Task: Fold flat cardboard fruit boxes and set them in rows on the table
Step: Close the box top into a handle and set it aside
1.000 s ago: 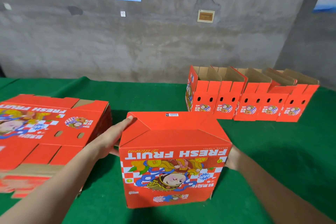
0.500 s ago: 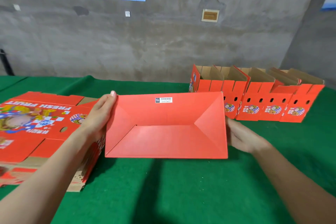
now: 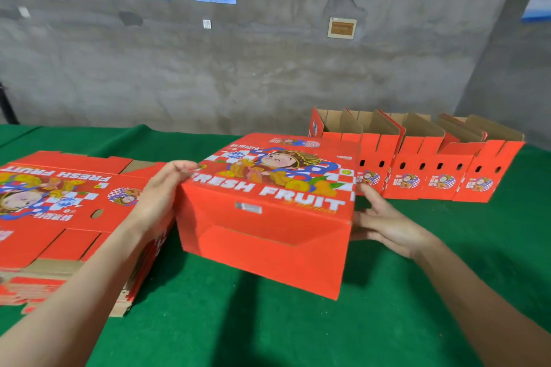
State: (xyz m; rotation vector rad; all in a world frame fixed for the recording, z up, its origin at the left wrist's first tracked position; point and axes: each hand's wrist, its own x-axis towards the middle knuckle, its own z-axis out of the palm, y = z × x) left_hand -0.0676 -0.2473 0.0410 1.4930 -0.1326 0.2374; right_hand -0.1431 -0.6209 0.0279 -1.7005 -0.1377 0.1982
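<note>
Since half a second ago the folded box (image 3: 268, 217) has tipped back: its plain red folded bottom, which then squarely faced the camera, now slants down toward the near side, and the printed face with "FRESH FRUIT" has turned up on top, reading the right way round. A second ago the same box stood on the table (image 3: 447, 262) with that print upside down on its near wall. Both hands are at the same ends as before. The left hand (image 3: 158, 199) lies against the left end, its fingers (image 3: 182, 167) bent over the upper left edge onto the printed face, so it grips the box there; the thumb is hidden. The right hand (image 3: 387, 223) is spread, with nearly straight fingers (image 3: 369, 197) pressed flat against the right end, holding by pressure rather than curling round anything. The box sits tilted between the two hands over the middle of the green table, a shadow below it; whether its near lower edge touches the cloth cannot be told. Left of it, touching the left forearm, lies the stack of flat boxes (image 3: 59, 211). Far right stands the row of finished boxes (image 3: 432, 170), open tops up, side by side, their left end partly behind the held box.
</note>
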